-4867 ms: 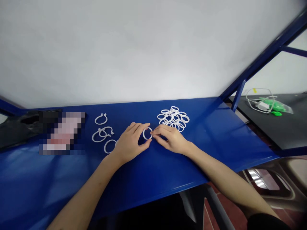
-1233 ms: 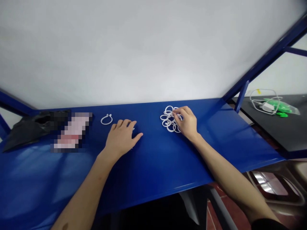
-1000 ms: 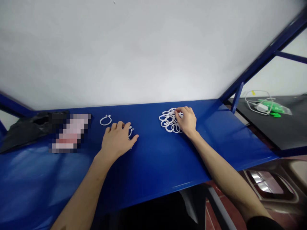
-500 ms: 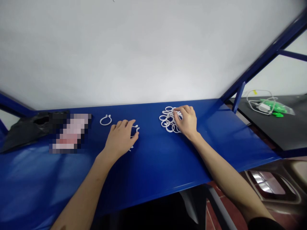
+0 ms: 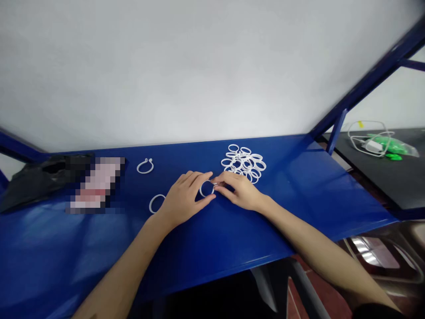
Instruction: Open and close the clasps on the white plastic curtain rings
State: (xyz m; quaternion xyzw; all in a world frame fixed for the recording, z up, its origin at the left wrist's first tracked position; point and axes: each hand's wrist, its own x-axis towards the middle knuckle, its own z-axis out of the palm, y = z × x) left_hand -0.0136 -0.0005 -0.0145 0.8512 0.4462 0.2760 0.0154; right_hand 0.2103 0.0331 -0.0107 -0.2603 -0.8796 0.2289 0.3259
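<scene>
A white open plastic ring (image 5: pixel 200 191), looking like a shower curtain ring, is between my two hands just above or on the table. My left hand (image 5: pixel 181 197) curves round its left side, with thumb and fingers about it. The fingers of my right hand (image 5: pixel 241 190) pinch the ring's end at the right. Behind my right hand lies a pile of similar white rings (image 5: pixel 247 165). One ring (image 5: pixel 151 204) lies beside my left wrist, partly covered by it. Another ring (image 5: pixel 145 172), its two knobbed ends facing the wall, lies farther back.
The blue table (image 5: pixel 212 248) meets a pale wall (image 5: pixel 186 71). At the left are a black bag (image 5: pixel 33 181) and a blurred-out flat item (image 5: pixel 99 181). A dark side table (image 5: pixel 381 177) at the right carries a white charger cable (image 5: pixel 372 146) and a green packet (image 5: pixel 385 144).
My right hand has left the pile of rings and come left to meet my left hand. My left hand has moved right, uncovering a ring beside its wrist.
</scene>
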